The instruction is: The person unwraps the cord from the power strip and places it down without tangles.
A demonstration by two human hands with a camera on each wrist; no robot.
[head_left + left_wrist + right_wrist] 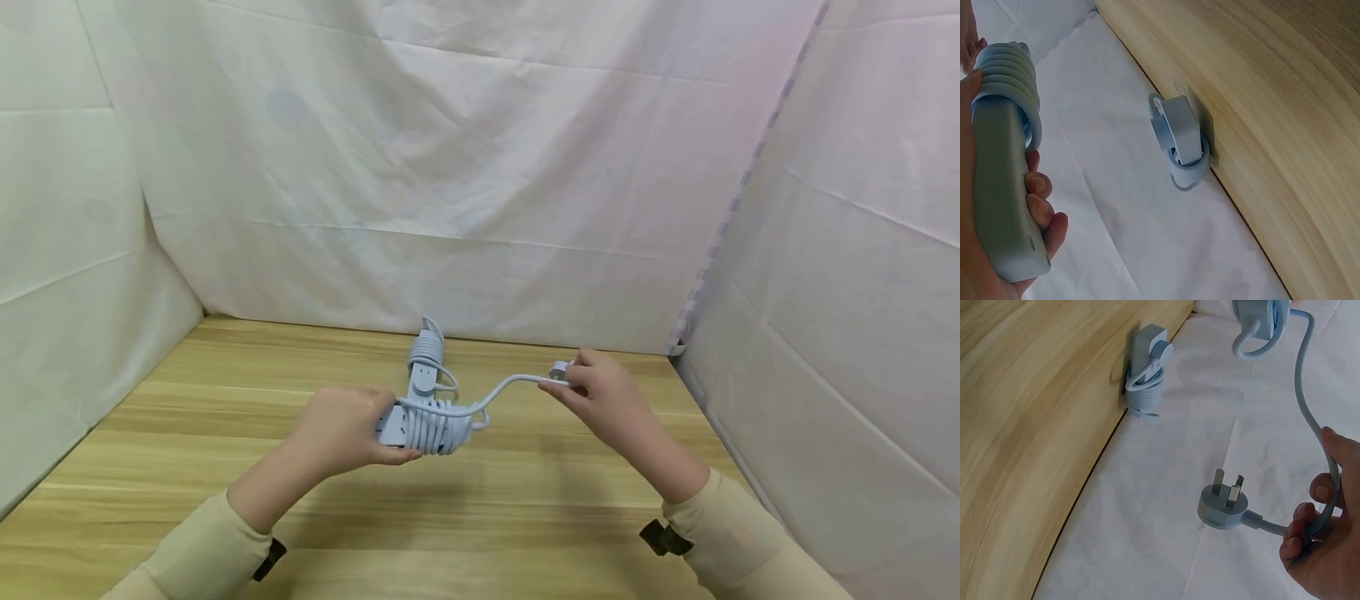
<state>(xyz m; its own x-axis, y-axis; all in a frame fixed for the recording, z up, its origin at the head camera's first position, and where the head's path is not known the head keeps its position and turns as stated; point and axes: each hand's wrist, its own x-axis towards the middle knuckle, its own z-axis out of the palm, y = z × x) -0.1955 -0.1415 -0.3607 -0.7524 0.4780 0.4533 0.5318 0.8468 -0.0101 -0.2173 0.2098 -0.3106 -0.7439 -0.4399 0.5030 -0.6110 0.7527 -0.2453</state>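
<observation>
The power strip (1000,187) is held above the worktop (225,400), its long axis running left to right, roughly along the far edge — plain end leftward, cord-wound end pointing right, sockets facing the head camera. Its cord (501,388) stretches rightward to the plug (1222,509), prongs upward in the right wrist view. Both forearms angle inward: the left hand (341,429) curls around the plain end, the right hand (609,400) pinches the cord behind the plug. A second strip (1144,350) lies near the far edge — lengthwise toward it.
</observation>
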